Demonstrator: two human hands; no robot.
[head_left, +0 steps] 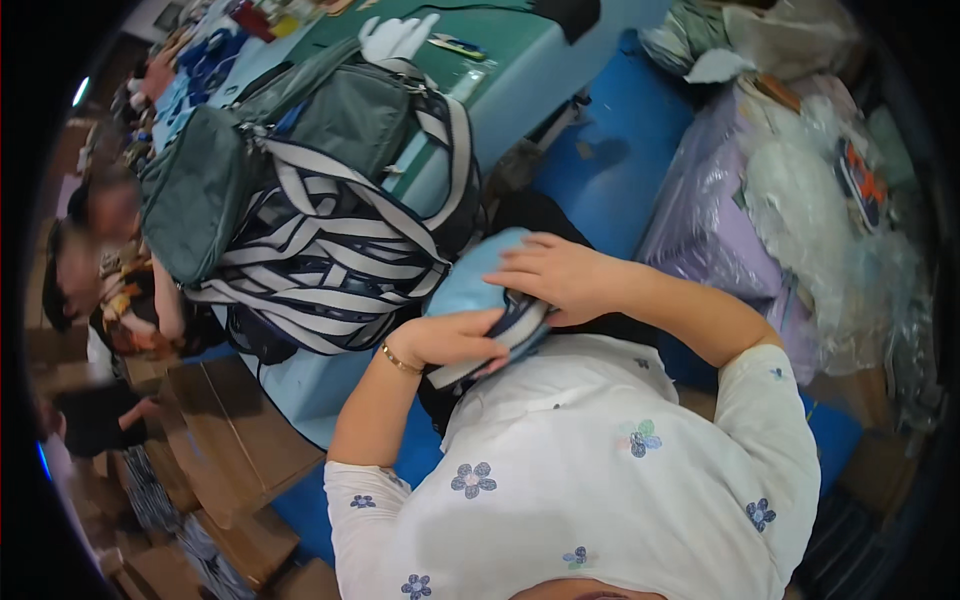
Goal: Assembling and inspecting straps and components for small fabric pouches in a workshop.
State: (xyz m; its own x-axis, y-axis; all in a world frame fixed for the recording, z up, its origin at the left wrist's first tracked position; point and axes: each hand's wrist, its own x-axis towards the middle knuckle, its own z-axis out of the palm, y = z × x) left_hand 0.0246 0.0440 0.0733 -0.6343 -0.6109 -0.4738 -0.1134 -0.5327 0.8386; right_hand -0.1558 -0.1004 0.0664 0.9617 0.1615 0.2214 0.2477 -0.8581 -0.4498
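In my lap lies a small light blue fabric bag (465, 278) with a navy-and-white striped strap (522, 318). My left hand (455, 338) is closed on its near side, fingers over the strap. My right hand (556, 275) grips the far right side, its fingers bent over the blue cloth. What lies under the fingers is hidden. Just to the left, on the table, sits a grey-green bag (345, 115) with a big heap of matching striped straps (320, 240) hanging over the table edge.
A white glove (395, 38) and small snips (457, 46) lie on the green table top (510, 40). Plastic-wrapped lilac bundles (710, 210) are piled on the right. Cardboard boxes (235, 435) stand at lower left. Another person (110, 260) is at the left.
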